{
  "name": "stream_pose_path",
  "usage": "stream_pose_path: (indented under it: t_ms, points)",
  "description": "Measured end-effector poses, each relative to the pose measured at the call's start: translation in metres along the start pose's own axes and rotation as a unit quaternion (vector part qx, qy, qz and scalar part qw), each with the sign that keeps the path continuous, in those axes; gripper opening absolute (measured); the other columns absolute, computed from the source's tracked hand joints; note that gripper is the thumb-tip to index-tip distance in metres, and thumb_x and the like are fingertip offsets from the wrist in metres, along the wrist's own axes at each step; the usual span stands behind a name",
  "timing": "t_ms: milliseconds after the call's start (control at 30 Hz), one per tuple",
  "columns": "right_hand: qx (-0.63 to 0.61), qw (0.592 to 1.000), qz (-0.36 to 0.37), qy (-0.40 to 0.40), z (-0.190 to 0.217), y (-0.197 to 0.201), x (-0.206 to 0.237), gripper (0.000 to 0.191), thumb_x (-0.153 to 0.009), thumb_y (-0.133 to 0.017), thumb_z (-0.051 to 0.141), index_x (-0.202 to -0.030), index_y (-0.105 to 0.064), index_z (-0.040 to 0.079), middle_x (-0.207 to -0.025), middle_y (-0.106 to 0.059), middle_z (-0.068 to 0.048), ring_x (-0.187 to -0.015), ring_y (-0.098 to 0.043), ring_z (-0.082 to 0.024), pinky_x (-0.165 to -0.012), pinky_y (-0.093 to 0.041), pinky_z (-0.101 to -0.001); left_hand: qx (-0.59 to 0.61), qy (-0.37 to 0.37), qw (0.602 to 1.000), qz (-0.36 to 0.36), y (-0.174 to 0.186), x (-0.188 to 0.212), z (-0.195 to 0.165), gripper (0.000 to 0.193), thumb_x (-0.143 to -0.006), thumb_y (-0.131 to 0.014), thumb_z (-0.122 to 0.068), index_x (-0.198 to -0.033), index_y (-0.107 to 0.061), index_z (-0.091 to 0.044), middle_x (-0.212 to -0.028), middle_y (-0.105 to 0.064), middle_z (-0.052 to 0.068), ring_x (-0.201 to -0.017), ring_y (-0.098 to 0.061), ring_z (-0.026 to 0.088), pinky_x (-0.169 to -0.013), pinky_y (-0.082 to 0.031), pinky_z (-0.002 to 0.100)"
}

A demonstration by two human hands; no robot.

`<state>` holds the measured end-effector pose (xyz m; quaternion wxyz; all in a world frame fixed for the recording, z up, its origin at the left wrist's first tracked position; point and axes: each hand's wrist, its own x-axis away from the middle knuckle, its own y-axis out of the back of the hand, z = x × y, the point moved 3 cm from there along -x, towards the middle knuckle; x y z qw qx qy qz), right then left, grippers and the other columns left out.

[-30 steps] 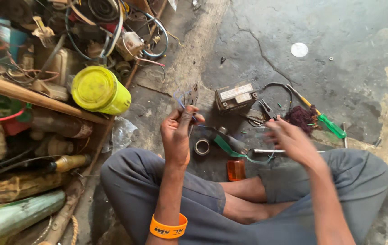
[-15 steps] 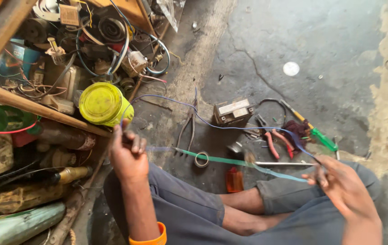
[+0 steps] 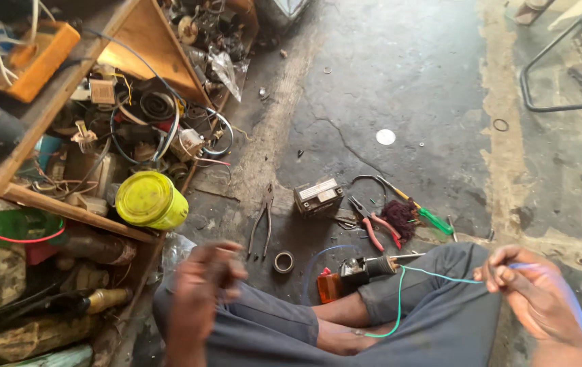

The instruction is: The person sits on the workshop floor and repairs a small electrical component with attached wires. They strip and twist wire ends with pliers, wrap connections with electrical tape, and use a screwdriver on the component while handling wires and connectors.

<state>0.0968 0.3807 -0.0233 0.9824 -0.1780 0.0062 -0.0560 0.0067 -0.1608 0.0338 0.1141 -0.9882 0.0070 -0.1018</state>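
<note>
Here the right hand [image 3: 539, 306], at about 4 o'clock in the view, has its fingers pinched around a thin wire [image 3: 434, 273] that looks blue at the hand and green where it runs off toward 9 o'clock. The wire stretches nearly straight to a dark tool body [image 3: 366, 266] lying just beyond the knee, then a slack green loop drops down over the trouser leg [image 3: 434, 319]; held taut like that, the strand stays off the floor and clear of the lap. The left hand [image 3: 202, 292], near 7 o'clock, is raised and blurred. Its fingers look curled inward, but I cannot tell whether they grip anything.

The person sits cross-legged, so the tools lie in an arc within arm's reach. At 12 o'clock from the knees sit a small boxy battery [image 3: 318, 197], grey pliers [image 3: 262, 221] with handles spread, red-handled pliers [image 3: 374, 225], a green-handled screwdriver [image 3: 427, 214] and a small roll of tape [image 3: 283, 261]. An orange object [image 3: 328, 287] rests just beside the tool body.

The floor [image 3: 406, 88] is cracked, stained dark concrete with a paler strip running toward 1 o'clock. At 9 to 11 o'clock, rough wooden shelving [image 3: 53, 204] holds a jumble of coiled cables, parts and bottles, with a yellow tub [image 3: 149, 200] lying on its side at the edge. A metal frame [image 3: 563, 75] stands at 2 o'clock.
</note>
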Motion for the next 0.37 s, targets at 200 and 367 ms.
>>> stream_pose_path:
  t_ms: [200,367]
  points:
    - [0.199,0.971,-0.098,0.090,0.071,-0.017,0.063,0.036,-0.094,-0.068,0.002,-0.127,-0.059,-0.009,-0.095,-0.064,-0.018,-0.104,-0.067,-0.030,-0.097,-0.049,-0.0497,-0.170,0.107,0.975,0.096,-0.089,-0.014,0.056,0.020,-0.095,-0.068,-0.021,-0.106,-0.074,-0.006,-0.082,-0.076,0.006,-0.063,-0.069,0.009,-0.050,-0.050,0.025]
    - [0.188,0.965,-0.044,0.176,0.087,0.001,0.093,0.041,-0.095,-0.072,0.008,-0.130,-0.055,-0.007,-0.115,-0.071,-0.024,-0.118,-0.071,-0.036,-0.108,-0.053,-0.0521,-0.323,-0.143,0.933,0.069,-0.141,-0.046,0.096,0.025,-0.090,-0.071,-0.020,-0.109,-0.072,-0.004,-0.101,-0.076,0.013,-0.089,-0.076,0.023,-0.077,-0.060,0.035]
